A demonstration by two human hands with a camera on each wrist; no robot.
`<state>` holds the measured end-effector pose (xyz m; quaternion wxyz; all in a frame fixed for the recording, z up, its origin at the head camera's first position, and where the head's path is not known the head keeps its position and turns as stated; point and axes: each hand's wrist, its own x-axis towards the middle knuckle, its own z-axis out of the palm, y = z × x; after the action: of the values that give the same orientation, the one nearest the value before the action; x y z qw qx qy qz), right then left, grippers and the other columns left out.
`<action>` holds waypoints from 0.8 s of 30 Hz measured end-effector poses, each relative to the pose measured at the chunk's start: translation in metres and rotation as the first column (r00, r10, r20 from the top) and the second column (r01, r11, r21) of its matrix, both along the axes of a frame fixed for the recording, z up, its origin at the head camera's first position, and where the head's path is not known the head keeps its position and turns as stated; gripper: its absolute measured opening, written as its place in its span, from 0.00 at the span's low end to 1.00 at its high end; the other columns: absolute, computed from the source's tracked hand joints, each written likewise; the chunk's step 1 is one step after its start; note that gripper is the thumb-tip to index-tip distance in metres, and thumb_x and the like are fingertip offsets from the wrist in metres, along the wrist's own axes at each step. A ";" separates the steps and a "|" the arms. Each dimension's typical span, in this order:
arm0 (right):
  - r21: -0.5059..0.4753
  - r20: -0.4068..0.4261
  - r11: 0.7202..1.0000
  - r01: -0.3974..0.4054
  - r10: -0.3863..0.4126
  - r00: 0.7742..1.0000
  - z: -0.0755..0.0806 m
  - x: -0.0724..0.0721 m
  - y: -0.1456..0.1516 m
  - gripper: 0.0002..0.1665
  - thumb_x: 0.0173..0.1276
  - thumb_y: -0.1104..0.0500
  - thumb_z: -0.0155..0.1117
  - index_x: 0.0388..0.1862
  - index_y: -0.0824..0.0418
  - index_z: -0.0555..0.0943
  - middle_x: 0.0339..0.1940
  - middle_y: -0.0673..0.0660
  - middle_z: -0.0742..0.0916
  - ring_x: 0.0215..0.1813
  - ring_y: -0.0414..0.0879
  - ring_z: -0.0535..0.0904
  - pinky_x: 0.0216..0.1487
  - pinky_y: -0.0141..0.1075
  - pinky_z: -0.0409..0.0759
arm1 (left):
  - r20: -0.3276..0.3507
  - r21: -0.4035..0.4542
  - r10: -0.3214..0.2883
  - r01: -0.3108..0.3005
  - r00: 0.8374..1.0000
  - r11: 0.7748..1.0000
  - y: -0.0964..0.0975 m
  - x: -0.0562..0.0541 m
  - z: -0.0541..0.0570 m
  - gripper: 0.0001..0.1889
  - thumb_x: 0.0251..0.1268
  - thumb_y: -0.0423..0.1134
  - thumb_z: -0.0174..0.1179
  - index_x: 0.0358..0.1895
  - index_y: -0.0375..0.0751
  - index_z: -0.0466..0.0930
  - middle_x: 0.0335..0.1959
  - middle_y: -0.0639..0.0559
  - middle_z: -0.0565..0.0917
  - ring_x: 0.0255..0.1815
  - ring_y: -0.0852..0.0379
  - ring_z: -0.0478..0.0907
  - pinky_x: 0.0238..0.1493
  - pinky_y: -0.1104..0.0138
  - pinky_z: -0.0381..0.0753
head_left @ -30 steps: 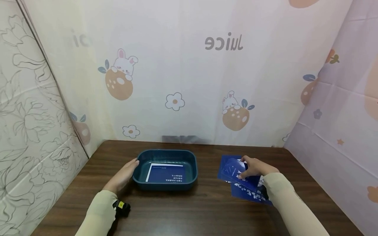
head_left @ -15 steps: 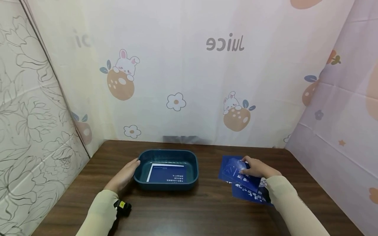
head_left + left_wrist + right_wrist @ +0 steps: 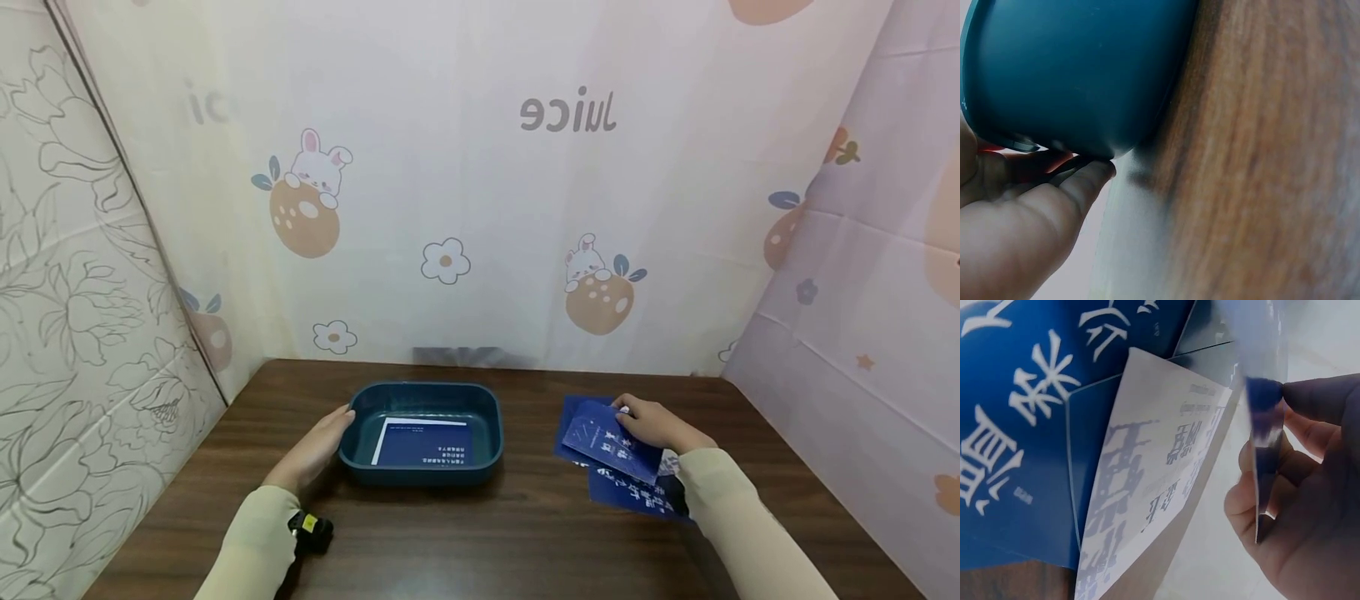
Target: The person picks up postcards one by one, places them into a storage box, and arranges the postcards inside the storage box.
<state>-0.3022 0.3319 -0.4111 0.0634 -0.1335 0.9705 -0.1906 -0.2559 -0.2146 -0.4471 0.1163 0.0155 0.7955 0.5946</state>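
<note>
In the head view, a blue printed card [image 3: 611,437] with white lettering is pinched by my right hand [image 3: 656,423] at its right side. It lies over several more blue cards [image 3: 633,496]. In the right wrist view, that hand's thumb and fingers [image 3: 1244,494] are on opposite faces of a card [image 3: 1263,462] seen nearly edge-on, beside a glare-washed card [image 3: 1147,469]. My left hand [image 3: 315,446] rests against the left end of a dark teal tray [image 3: 420,477], its fingertips right at the rim. Flat inside the tray is a blue card [image 3: 423,443] with a white border.
The dark wooden table [image 3: 465,542] ends at a patterned curtain [image 3: 480,292] behind. A black device [image 3: 313,532] with a yellow label is at the left wrist. Fabric walls [image 3: 862,333] close in both sides.
The top card under my right hand has turned slightly, and more of its lettering shows beside the fingers. The left hand and the tray stay in place.
</note>
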 end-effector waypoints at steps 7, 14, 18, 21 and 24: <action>-0.062 -0.048 0.998 -0.017 0.014 0.999 0.002 -0.002 -0.003 0.16 0.78 0.59 0.52 0.57 0.67 0.76 0.47 0.65 0.84 0.43 0.54 0.80 0.43 0.52 0.81 | 0.000 0.009 0.000 0.000 1.000 1.000 -0.001 0.000 -0.001 0.36 0.84 0.50 0.36 0.79 0.27 0.38 0.79 0.29 0.41 0.79 0.31 0.35 0.72 0.38 0.43; -0.071 -0.061 0.997 -0.023 0.018 0.998 0.002 -0.003 -0.003 0.17 0.79 0.56 0.52 0.58 0.65 0.76 0.44 0.61 0.84 0.39 0.50 0.79 0.41 0.48 0.81 | 0.004 0.004 -0.002 0.002 1.000 1.000 0.000 0.000 -0.001 0.36 0.84 0.51 0.36 0.79 0.27 0.38 0.79 0.29 0.41 0.79 0.31 0.36 0.72 0.37 0.43; -0.085 -0.061 0.996 -0.026 0.021 0.998 0.004 -0.002 -0.005 0.17 0.79 0.56 0.52 0.59 0.66 0.76 0.44 0.60 0.85 0.39 0.50 0.79 0.40 0.47 0.81 | 0.004 -0.003 -0.001 0.001 1.000 1.000 0.000 0.000 -0.001 0.36 0.84 0.51 0.36 0.79 0.27 0.38 0.79 0.28 0.41 0.79 0.31 0.36 0.72 0.37 0.44; -0.092 -0.070 0.995 -0.034 0.028 0.997 0.006 -0.001 -0.006 0.18 0.79 0.56 0.53 0.58 0.66 0.76 0.43 0.60 0.85 0.39 0.49 0.79 0.39 0.47 0.81 | 0.002 -0.001 -0.003 0.003 1.000 1.000 -0.001 0.000 0.000 0.36 0.84 0.51 0.36 0.79 0.27 0.38 0.79 0.28 0.41 0.79 0.31 0.36 0.72 0.38 0.44; -0.098 -0.084 0.994 -0.037 0.029 0.996 0.008 -0.001 -0.007 0.17 0.79 0.56 0.54 0.58 0.66 0.77 0.43 0.59 0.85 0.39 0.49 0.79 0.40 0.47 0.82 | 0.002 -0.003 -0.002 0.002 1.000 1.000 0.000 0.000 0.000 0.36 0.84 0.50 0.35 0.79 0.27 0.39 0.79 0.28 0.41 0.79 0.31 0.36 0.72 0.38 0.44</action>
<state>-0.3034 0.3251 -0.4027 0.0197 -0.1604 0.9592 -0.2320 -0.2561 -0.2149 -0.4471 0.1176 0.0154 0.7963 0.5932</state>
